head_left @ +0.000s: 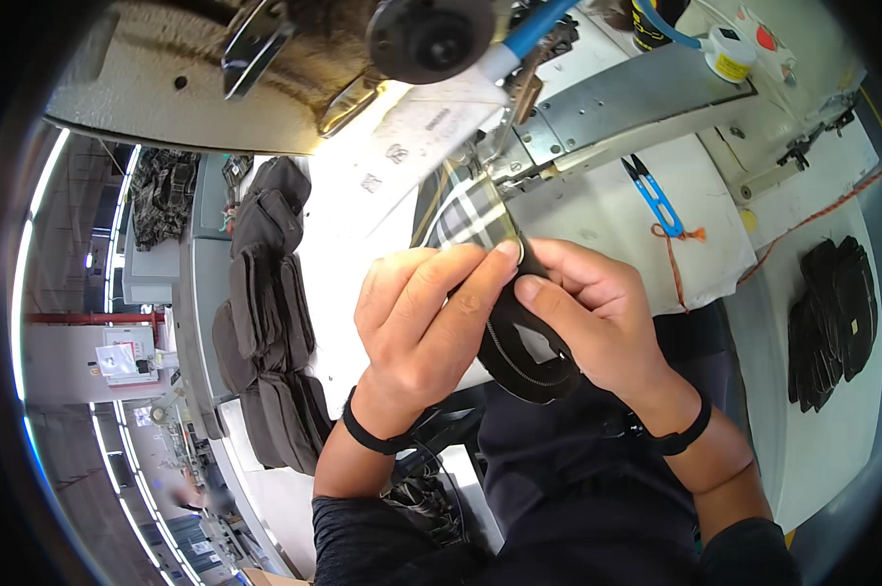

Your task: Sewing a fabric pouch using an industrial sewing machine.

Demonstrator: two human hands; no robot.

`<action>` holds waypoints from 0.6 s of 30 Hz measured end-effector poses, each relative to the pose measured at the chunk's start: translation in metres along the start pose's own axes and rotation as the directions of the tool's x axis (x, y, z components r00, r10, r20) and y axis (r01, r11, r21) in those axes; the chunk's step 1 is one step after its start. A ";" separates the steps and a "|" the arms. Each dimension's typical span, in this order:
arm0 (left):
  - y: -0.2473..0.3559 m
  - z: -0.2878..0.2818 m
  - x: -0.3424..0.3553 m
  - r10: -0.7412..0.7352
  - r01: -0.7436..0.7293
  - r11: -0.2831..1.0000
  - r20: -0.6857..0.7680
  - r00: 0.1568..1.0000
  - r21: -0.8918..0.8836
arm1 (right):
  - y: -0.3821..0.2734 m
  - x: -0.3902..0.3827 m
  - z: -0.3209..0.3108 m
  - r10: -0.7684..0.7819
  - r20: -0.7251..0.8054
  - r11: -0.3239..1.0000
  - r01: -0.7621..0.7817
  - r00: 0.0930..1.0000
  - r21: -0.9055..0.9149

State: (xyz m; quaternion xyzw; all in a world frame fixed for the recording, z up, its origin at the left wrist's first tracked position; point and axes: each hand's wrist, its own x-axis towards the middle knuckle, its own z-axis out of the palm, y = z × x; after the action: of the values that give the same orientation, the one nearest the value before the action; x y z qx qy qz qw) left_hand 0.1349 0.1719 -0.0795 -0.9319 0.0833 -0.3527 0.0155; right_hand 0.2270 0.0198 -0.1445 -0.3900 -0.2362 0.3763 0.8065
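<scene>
Both hands meet just in front of the sewing machine's needle area [490, 161]. My left hand [426, 313] is closed, pinching the edge of a plaid fabric piece [475, 220] that runs back toward the needle area. From the right, my right hand [597, 313] grips a dark strip with a zipper [507, 356] between thumb and fingers. The strip loops down below my hands, its zipper teeth showing along the curve. Fabric and strip come together at my fingertips; the exact join is hidden by the fingers.
Blue thread snips [656, 200] tied to an orange cord lie right of the needle. Stacked dark fabric pieces [833, 322] are at the far right. Several dark padded pouches [265, 283] line the table's left side. The machine's head [216, 78] overhangs the upper left.
</scene>
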 end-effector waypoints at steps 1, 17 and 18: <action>-0.005 0.002 0.001 0.010 -0.010 1.000 -0.005 1.000 -0.018 | 0.001 0.003 -0.004 0.014 0.009 1.000 -0.014 1.000 -0.015; -0.026 0.004 0.015 -0.118 0.118 0.992 0.010 0.993 -0.046 | 0.000 0.038 0.011 -0.036 -0.101 0.999 0.036 0.994 0.003; -0.022 0.003 0.014 -0.182 0.182 0.983 0.026 0.983 -0.025 | 0.000 0.038 0.009 -0.024 -0.104 1.000 0.024 0.994 0.005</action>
State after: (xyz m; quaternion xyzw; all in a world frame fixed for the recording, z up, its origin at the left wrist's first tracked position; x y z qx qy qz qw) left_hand 0.1500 0.1914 -0.0706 -0.9398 0.0023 -0.3404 -0.0283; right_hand 0.2434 0.0540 -0.1362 -0.4038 -0.1975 0.3465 0.8234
